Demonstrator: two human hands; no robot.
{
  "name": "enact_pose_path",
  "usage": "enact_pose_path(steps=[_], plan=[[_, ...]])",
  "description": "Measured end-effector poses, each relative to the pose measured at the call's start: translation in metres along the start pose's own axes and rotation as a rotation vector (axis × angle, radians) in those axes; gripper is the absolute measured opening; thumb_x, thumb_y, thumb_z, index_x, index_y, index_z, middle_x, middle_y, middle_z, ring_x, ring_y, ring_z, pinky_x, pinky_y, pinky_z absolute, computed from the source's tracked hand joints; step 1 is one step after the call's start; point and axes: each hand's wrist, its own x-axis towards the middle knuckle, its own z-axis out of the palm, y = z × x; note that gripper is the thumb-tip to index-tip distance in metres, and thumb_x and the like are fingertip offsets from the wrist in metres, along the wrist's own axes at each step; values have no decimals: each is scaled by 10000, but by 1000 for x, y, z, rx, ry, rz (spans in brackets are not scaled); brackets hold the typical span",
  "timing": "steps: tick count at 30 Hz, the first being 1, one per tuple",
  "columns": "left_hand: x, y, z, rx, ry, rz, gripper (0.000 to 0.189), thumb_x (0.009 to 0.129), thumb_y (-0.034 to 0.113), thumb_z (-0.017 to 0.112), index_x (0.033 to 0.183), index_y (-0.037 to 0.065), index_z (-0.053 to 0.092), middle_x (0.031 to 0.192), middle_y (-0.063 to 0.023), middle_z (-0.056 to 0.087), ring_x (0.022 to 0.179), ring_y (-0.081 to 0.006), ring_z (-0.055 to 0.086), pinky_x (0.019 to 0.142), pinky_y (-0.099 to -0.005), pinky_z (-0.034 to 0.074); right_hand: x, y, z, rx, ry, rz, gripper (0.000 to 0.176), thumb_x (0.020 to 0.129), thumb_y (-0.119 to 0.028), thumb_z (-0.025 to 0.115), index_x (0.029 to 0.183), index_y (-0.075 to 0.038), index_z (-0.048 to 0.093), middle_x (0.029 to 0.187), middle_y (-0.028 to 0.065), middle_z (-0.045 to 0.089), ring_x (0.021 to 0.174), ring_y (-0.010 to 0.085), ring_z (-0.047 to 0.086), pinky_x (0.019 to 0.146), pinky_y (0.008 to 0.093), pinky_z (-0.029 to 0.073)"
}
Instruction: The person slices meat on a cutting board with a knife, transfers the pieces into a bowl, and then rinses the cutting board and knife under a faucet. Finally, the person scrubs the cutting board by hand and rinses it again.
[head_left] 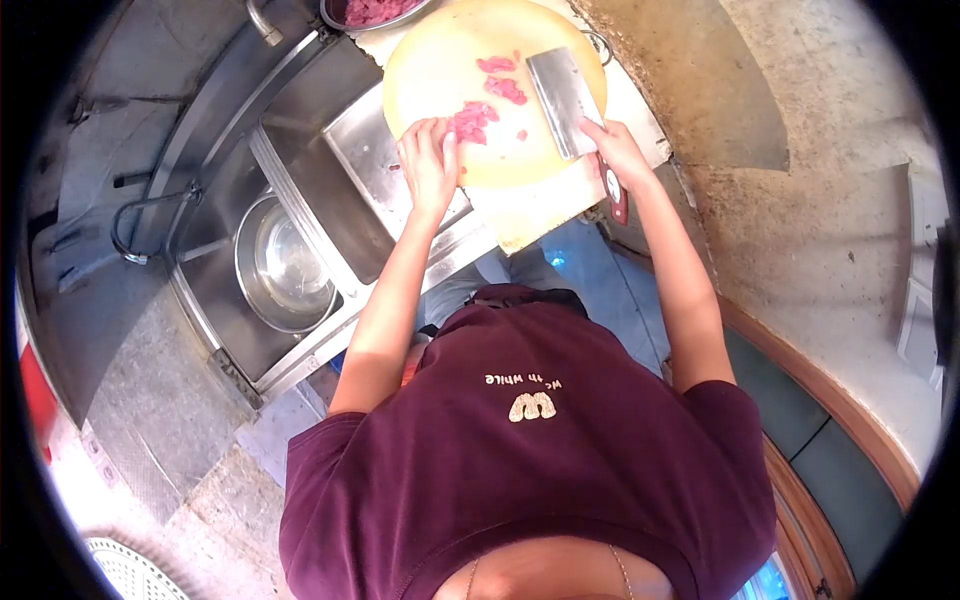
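A round yellow cutting board [430, 70] bears several pieces of raw pink meat [475, 121]. At the board's left front edge, my left hand [428, 165] touches the nearest meat with its fingers bent; whether it grips a piece is hidden. On the right, my right hand [618, 155] is closed round the cleaver [562, 100], its thumb on the wide blade and the red end of the handle showing below the hand. The blade lies over the right part of the board, apart from the meat.
Left of the board is a steel double sink [320, 185] with a metal bowl [290, 265] in its left basin. A faucet [265, 25] hangs at the top left. Behind the board stands a bowl of meat [372, 12]. A stained wall [780, 200] rises on the right.
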Motion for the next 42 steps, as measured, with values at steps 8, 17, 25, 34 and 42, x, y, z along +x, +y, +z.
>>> enact_pose_path(steps=[8,17,25,34,42], plan=[[-13,25,-13,-87,-127,44,567,790,179,646,1243,-41,387,1221,-231,426,1165,-374,376,995,-426,310,38,-11,-17,-212,151,-154,260,847,-227,538,793,23,588,585,121,564,515,214,579,480,335,474],[-12,4,2,-177,17,-60,463,871,152,495,1259,-61,360,1254,-255,399,1175,-381,373,1013,-428,279,5,-23,101,-1236,156,-485,217,800,-101,439,834,8,623,802,219,631,775,312,638,721,406,502],[-7,7,7,-262,-12,-151,462,918,201,396,1285,-72,333,1307,-258,359,1222,-376,335,1040,-419,250,-24,-3,39,-493,61,-220,331,884,-315,515,832,0,600,616,122,580,489,184,551,458,325,457],[9,-2,12,-299,31,-150,503,914,267,417,1273,-79,353,1295,-255,387,1217,-377,351,1040,-420,251,-24,36,20,111,44,88,296,885,-323,530,871,-28,552,497,19,467,363,119,446,338,267,370],[3,-8,13,-355,103,-205,601,841,325,544,1286,-43,377,1286,-233,418,1194,-361,395,1022,-413,288,-8,9,175,54,-210,-52,371,949,-304,390,808,7,537,485,28,464,353,110,434,337,271,369]])
